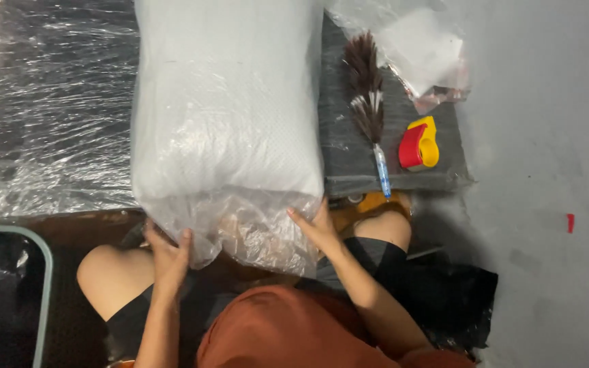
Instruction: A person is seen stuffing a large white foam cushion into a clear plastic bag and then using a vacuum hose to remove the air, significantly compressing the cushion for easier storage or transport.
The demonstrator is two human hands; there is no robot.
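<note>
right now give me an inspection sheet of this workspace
surface: dark pad wrapped in clear film, on a grey floor
job's things: white pillow in a clear plastic bag, open end toward the person
clutter: feather duster, red and yellow tape dispenser, crumpled plastic bag
grip: left hand and right hand both clutch the bag's loose end
cables: nothing seen
surroundings: film-covered slab at left, teal-rimmed container, black bag
</note>
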